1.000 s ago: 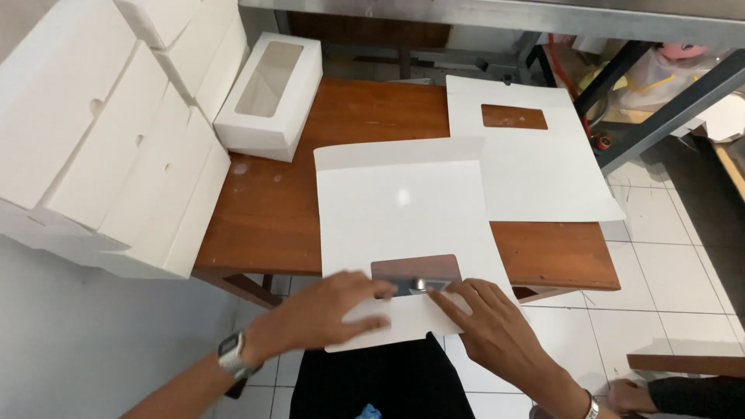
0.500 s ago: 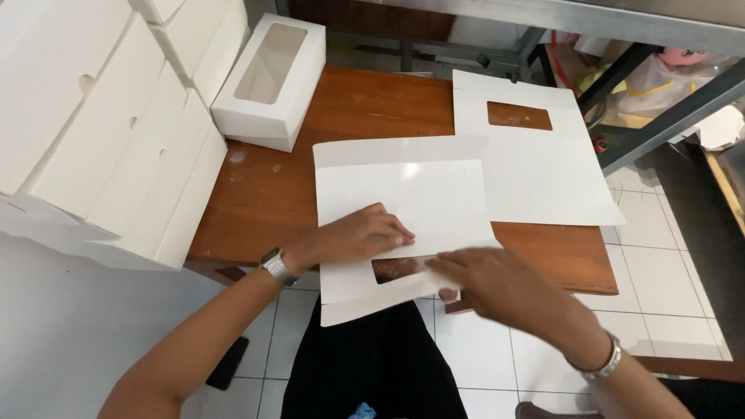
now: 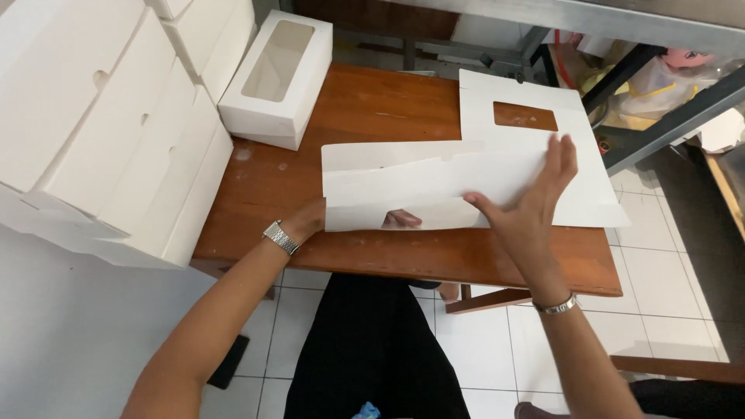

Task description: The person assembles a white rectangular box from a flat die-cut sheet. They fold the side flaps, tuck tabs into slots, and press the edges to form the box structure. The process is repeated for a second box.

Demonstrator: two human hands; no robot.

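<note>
Both hands work on one white card blank lying flat near the front edge of the wooden table. Left hand is slid under the blank's near flap from the left; most of it is hidden, and only fingertips show through the window cutout, so I cannot tell whether it pinches the card or merely props it up. Right hand lies spread and flat on top of the folded-over flap, fingers apart, pressing rather than gripping. A metal watch sits on the left wrist and a thin bracelet on the right.

That blank looks light and thin, stiff enough to hold a crease yet easy to bend or dent. It would likely slide on the smooth wood unless pinned. Its flap edges and the rim of the cutout seem the best places to hold it.

Beyond it, toward the back right corner of the table, a second flat blank with a rectangular window lies partly beneath the first. At the back left corner stands a finished white box with a clear window on top. Off the table's left edge leans a stack of closed white boxes. A metal frame runs behind the table.
</note>
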